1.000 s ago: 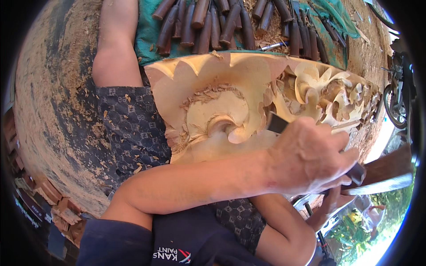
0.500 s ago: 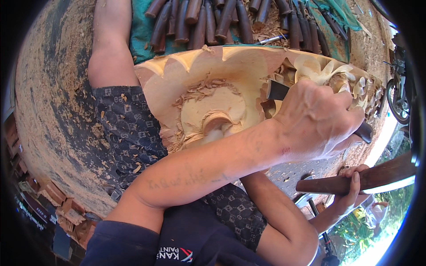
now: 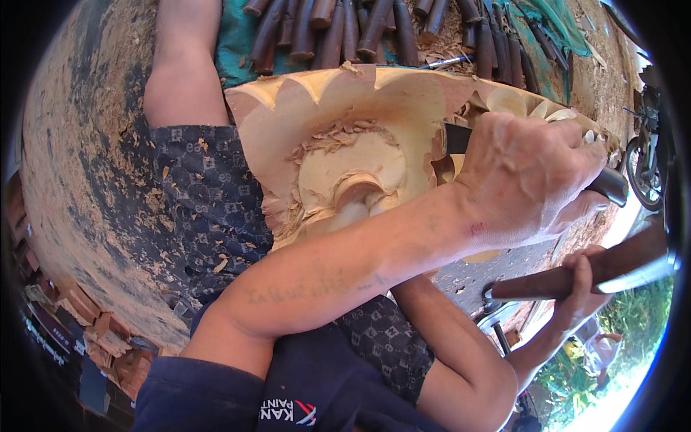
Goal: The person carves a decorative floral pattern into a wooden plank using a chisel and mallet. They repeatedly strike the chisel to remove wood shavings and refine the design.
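Observation:
My left hand [image 3: 525, 173] is closed around a chisel [image 3: 609, 186], its dark handle end sticking out on the right. The chisel's flat dark blade shows on the other side of the fist, against a pale carved wood panel [image 3: 414, 108]. Scallops line the panel's far edge, and a round raised form sits in its middle, partly behind my left forearm. Lower right, my right hand [image 3: 581, 281] grips a dark wooden mallet [image 3: 529, 285], its thick end toward the right rim. Mallet and chisel handle are apart. My left fist covers the middle of the chisel.
Several dark-handled carving tools [image 3: 331, 32] lie on a green cloth [image 3: 232, 54] beyond the panel. A pen [image 3: 450, 62] rests near them. Curled shavings [image 3: 345, 133] lie on the panel. Wood offcuts [image 3: 115, 338] are piled at lower left. A motorcycle wheel [image 3: 643, 173] stands at far right.
The whole view has shifted slightly. My left hand, still around the chisel, appears a little farther right and the handle end lower. The mallet has shifted slightly right and up.

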The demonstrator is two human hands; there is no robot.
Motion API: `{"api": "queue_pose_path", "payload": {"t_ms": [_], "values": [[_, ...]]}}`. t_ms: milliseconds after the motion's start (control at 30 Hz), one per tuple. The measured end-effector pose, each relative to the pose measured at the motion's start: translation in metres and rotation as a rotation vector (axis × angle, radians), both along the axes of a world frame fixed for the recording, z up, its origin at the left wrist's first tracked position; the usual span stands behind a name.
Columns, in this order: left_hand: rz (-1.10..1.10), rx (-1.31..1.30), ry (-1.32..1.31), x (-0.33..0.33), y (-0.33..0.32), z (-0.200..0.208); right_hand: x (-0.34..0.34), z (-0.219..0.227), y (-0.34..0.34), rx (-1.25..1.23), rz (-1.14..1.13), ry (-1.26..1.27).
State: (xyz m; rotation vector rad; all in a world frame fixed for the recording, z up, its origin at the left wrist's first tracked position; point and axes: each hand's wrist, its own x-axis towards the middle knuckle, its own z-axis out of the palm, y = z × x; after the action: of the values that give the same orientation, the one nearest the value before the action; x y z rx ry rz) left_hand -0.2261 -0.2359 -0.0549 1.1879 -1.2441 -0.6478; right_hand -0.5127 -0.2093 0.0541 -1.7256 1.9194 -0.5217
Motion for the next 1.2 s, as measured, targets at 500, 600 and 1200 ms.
{"api": "queue_pose_path", "payload": {"t_ms": [500, 600, 1200], "values": [[-0.009, -0.052, -0.004, 0.002, 0.001, -0.001, 0.023, 0.005, -0.017, -0.173, -0.013, -0.34], [0.005, -0.036, 0.024, 0.002, -0.001, 0.0, 0.031, 0.006, -0.014, -0.09, 0.0, -0.319], [0.092, 0.019, 0.078, 0.009, -0.004, -0.001, 0.013, 0.002, -0.035, -0.07, 0.052, -0.143]]}}
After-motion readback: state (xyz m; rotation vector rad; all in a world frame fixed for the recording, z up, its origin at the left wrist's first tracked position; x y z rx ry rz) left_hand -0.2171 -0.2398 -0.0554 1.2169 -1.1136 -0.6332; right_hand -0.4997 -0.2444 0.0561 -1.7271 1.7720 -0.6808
